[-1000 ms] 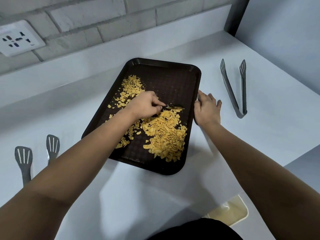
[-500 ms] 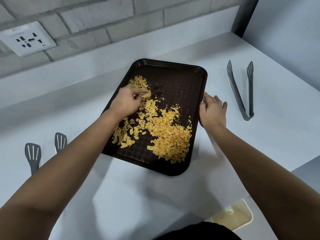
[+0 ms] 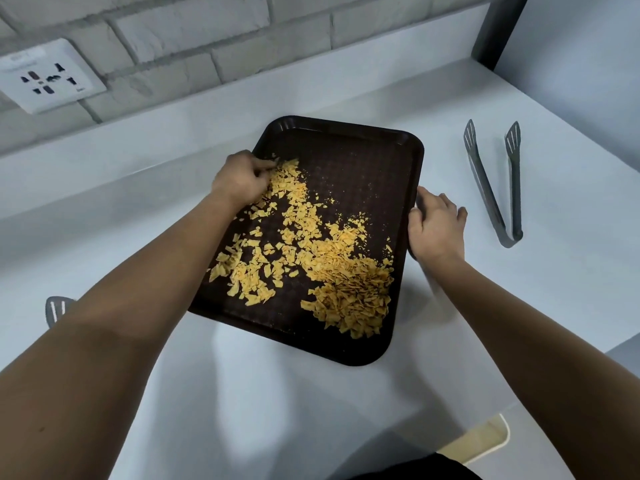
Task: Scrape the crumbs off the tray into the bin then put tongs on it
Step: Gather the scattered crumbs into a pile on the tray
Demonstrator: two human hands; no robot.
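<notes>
A dark brown tray (image 3: 363, 168) lies at an angle on the white counter. Yellow crumbs (image 3: 346, 289) cover its near half, piled thickest at the near right corner. My left hand (image 3: 239, 178) rests with curled fingers on the crumbs at the tray's far left edge; I see nothing held in it. My right hand (image 3: 436, 226) grips the tray's right rim. Grey tongs (image 3: 487, 190) lie on the counter to the right of the tray, apart from my right hand. A cream bin (image 3: 485, 441) shows below the counter's near right edge, mostly hidden.
A second grey utensil (image 3: 55, 308) pokes out from behind my left forearm at the left. A wall socket (image 3: 48, 76) sits in the brick wall behind. A dark post (image 3: 498, 29) stands at the far right corner. The counter drops off at the near right.
My left hand has moved from the tray's middle to its far left edge, spreading crumbs toward the near side. My right hand has stayed on the right rim.
</notes>
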